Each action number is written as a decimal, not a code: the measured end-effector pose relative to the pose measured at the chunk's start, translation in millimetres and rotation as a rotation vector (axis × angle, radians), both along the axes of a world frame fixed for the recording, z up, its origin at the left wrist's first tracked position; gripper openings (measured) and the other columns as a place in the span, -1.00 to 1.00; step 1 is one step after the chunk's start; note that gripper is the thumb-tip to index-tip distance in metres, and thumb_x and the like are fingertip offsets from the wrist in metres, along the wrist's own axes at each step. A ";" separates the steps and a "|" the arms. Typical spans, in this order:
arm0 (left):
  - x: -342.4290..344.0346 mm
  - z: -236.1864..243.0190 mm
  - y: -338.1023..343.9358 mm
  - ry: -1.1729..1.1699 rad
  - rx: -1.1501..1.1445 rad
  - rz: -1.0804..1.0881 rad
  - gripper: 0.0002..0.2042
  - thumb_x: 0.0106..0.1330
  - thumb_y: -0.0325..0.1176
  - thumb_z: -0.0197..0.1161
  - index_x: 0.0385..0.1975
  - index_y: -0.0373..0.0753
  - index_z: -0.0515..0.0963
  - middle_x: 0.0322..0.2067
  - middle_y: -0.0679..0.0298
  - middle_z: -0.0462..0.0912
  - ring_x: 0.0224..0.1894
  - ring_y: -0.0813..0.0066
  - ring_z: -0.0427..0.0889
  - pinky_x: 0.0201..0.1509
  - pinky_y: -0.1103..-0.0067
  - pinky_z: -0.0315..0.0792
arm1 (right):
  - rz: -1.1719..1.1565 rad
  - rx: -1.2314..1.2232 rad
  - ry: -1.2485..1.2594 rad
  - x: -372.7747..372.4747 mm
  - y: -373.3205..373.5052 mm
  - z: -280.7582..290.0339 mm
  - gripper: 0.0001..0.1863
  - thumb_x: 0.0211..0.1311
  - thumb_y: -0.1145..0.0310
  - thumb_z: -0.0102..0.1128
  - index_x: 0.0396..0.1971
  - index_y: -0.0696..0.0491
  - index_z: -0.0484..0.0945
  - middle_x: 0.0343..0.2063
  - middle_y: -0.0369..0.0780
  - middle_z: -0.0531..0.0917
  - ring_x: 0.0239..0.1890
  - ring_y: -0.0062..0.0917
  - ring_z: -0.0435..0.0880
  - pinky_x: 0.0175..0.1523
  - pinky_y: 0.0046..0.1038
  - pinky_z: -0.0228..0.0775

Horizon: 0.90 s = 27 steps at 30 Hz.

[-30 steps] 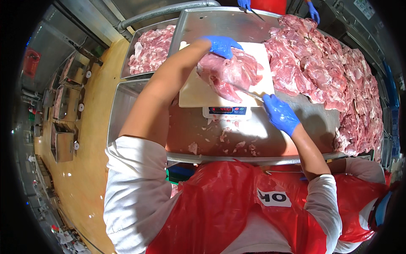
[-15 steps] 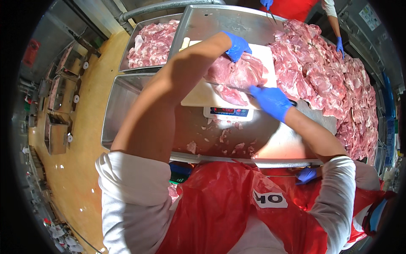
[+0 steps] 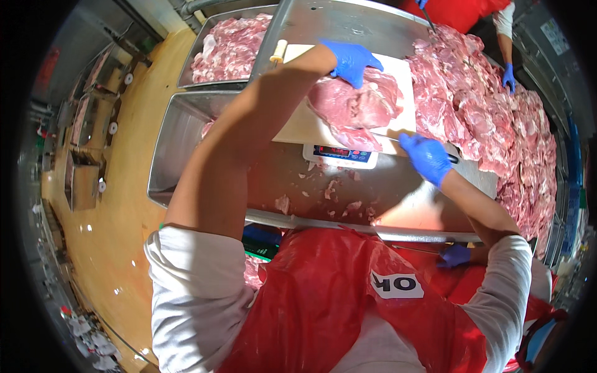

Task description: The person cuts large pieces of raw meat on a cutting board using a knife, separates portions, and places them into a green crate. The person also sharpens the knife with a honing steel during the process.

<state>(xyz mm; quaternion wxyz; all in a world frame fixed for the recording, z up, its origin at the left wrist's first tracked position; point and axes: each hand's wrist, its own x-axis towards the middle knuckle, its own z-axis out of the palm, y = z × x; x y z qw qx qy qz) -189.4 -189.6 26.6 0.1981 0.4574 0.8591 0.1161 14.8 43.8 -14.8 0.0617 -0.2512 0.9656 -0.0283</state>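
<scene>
A large piece of raw pink meat (image 3: 354, 105) lies on a white cutting board (image 3: 298, 130), with a narrower flap along its near edge. My left hand (image 3: 351, 61), in a blue glove, is at the far edge of this meat; its fingers are apart and touch or hover just over it. In its blue glove, my right hand (image 3: 428, 158) is closed round a knife (image 3: 454, 159), whose black handle end shows behind the palm. The blade points left toward the meat's near edge and is only partly visible. Below the board's near edge sits a digital scale (image 3: 339, 157).
Raw meat (image 3: 472, 105) is heaped along the right. A tray of meat (image 3: 230, 46) stands at the far left, with a metal bin (image 3: 177, 140) nearer. A light-handled tool (image 3: 279, 51) lies by the board. Co-workers' gloved hands (image 3: 509, 79) are at the far right and near right.
My right hand has drawn the knife toward me and to the right, off the meat. My left hand has shifted slightly and its fingers have spread. The view has moved a little.
</scene>
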 end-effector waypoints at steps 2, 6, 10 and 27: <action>4.0 -17.3 -11.2 -0.058 0.156 0.080 -0.30 -0.09 -0.41 0.33 0.21 0.00 0.43 0.07 0.02 0.55 0.01 0.05 0.56 0.10 0.33 0.47 | 0.020 0.078 0.014 -0.4 17.7 3.8 -0.79 0.39 0.30 -0.05 -0.07 0.04 0.44 -0.35 0.03 0.62 -0.31 -0.09 0.65 -0.30 -0.15 0.48; 20.2 -25.9 -49.4 0.101 0.786 0.163 -0.41 -0.04 -0.45 0.32 0.13 -0.23 0.47 -0.04 0.02 0.59 0.01 0.19 0.57 0.15 0.44 0.43 | -0.139 -0.431 0.024 0.3 -3.5 -9.3 -0.79 0.39 0.31 0.01 -0.13 0.12 0.44 -0.37 0.05 0.61 -0.36 -0.05 0.63 -0.30 -0.17 0.45; 113.6 -48.7 -87.4 0.354 1.069 0.897 -0.71 0.17 -0.42 0.26 -0.12 -0.37 0.54 -0.35 0.19 0.63 -0.30 0.46 0.58 -0.16 0.52 0.47 | -0.161 -0.832 -0.149 9.0 -55.1 -26.4 -0.77 0.40 0.27 0.03 -0.22 0.16 0.44 -0.44 0.07 0.57 -0.37 0.02 0.58 -0.30 -0.15 0.38; 144.9 -187.1 8.4 -0.154 1.310 1.485 -0.55 0.01 -0.37 0.33 -0.11 -0.43 0.39 -0.20 -0.01 0.59 -0.18 0.20 0.62 -0.16 0.38 0.50 | -0.343 -1.178 -0.456 -36.7 -76.9 5.5 -0.72 0.46 0.23 -0.01 -0.39 0.11 0.45 -0.56 -0.31 0.51 -0.66 -0.70 0.46 -0.55 -0.62 0.35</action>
